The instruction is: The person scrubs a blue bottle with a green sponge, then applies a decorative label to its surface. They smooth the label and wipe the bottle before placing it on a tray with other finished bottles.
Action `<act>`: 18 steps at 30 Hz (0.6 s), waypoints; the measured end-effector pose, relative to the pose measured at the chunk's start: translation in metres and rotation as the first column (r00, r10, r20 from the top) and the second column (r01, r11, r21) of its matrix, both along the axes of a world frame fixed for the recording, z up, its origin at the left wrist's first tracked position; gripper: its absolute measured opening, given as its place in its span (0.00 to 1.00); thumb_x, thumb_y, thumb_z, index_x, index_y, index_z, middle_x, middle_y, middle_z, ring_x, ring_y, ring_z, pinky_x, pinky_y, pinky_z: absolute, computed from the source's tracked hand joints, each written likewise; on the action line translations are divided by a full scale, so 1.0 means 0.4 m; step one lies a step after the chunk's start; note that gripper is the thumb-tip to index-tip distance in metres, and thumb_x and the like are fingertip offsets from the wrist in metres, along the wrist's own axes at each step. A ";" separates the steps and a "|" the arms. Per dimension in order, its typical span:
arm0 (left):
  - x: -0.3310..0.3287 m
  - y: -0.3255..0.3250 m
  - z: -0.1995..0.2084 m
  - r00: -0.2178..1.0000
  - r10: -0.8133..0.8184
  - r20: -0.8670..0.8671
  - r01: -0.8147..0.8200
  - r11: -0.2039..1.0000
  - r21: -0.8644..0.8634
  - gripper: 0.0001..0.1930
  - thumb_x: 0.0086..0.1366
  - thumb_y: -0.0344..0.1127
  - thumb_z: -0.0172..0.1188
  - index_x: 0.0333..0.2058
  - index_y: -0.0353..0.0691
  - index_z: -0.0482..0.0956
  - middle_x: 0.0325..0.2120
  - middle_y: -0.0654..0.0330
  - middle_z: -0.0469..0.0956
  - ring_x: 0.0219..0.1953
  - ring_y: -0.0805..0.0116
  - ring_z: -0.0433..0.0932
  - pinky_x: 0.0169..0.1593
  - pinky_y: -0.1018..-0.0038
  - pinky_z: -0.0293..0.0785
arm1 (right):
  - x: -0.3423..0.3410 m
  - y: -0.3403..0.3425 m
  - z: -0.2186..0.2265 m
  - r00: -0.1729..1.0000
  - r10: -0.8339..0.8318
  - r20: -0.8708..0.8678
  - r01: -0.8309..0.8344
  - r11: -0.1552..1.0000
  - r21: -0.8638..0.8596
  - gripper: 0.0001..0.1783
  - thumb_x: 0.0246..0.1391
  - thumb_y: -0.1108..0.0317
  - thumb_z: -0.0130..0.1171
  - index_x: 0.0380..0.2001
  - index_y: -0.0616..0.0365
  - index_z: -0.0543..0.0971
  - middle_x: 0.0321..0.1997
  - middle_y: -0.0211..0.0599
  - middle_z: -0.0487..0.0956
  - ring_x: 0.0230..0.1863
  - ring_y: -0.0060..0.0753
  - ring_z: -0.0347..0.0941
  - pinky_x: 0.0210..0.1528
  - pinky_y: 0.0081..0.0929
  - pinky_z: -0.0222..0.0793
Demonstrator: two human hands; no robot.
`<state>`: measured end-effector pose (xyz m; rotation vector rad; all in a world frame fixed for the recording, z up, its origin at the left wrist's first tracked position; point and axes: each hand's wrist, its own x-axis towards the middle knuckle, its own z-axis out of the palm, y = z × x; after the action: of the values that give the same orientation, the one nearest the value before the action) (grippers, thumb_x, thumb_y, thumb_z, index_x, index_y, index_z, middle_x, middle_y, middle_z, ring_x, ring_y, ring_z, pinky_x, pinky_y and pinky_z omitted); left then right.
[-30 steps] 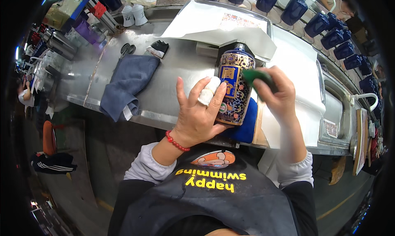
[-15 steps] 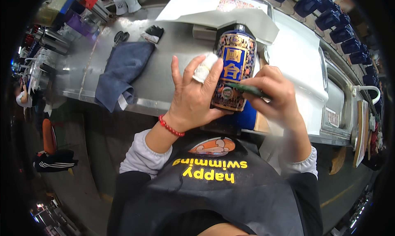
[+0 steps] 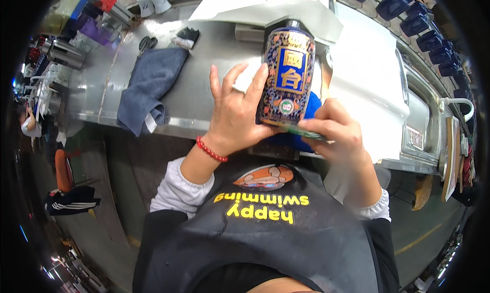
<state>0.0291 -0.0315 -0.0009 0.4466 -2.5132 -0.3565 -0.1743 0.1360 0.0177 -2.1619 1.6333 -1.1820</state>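
A dark blue liquor bottle [image 3: 286, 101] with floral patterning and a gold-framed blue panel lies tilted at the counter edge, neck pointing away. My left hand [image 3: 232, 116], wearing a red bead bracelet, grips it from the left: the index finger runs along its side and the thumb is near its base. Something white [image 3: 248, 77] shows between the left fingers; whether it is a wad or a finger wrapping I cannot tell. My right hand [image 3: 339, 132] is closed on a thin green tool [image 3: 305, 133], held by the bottle's base. Its exact kind is blurred.
A blue cloth [image 3: 312, 111] lies beneath and right of the bottle. White sheeting [image 3: 365, 83] covers the counter's right, beside a sink [image 3: 418, 119] with a white tap. On the left are a grey-blue towel [image 3: 153, 83] and a small black-and-white item [image 3: 187, 37]. Blue containers [image 3: 418, 22] line the far right.
The green tool in my right hand has moved down from the bottle's lower front to its base. The bottle has shifted slightly away, and its label faces up more squarely.
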 end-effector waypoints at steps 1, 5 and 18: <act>-0.001 0.002 0.000 1.000 -0.002 -0.007 0.002 1.000 0.002 0.60 0.42 0.64 0.76 0.68 0.32 0.63 0.43 0.49 0.79 0.68 0.49 0.58 0.69 0.31 0.33 | -0.008 -0.008 0.012 0.999 0.037 -0.027 -0.036 0.998 0.047 0.20 0.40 0.73 0.73 0.41 0.56 0.86 0.30 0.32 0.75 0.32 0.33 0.72 0.36 0.30 0.68; -0.003 0.007 -0.009 0.999 -0.010 -0.040 0.011 1.000 0.025 0.61 0.42 0.65 0.76 0.68 0.30 0.62 0.56 0.46 0.75 0.67 0.46 0.60 0.69 0.30 0.33 | -0.036 -0.100 0.065 0.885 -0.300 0.356 0.229 0.946 0.229 0.13 0.50 0.69 0.70 0.39 0.60 0.84 0.32 0.36 0.79 0.29 0.30 0.76 0.31 0.25 0.71; 0.001 0.010 0.036 0.997 0.013 0.070 -0.004 0.992 -0.122 0.60 0.44 0.68 0.74 0.68 0.32 0.64 0.58 0.49 0.74 0.67 0.47 0.61 0.70 0.33 0.31 | -0.019 -0.154 0.143 0.937 -0.329 -0.120 0.290 0.920 -0.263 0.16 0.43 0.75 0.70 0.39 0.51 0.83 0.31 0.34 0.77 0.32 0.38 0.72 0.38 0.33 0.68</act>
<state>0.0297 -0.0276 0.0137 0.4281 -2.5832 -0.1851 -0.1818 0.0742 0.0749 -2.2505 2.0635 -1.3866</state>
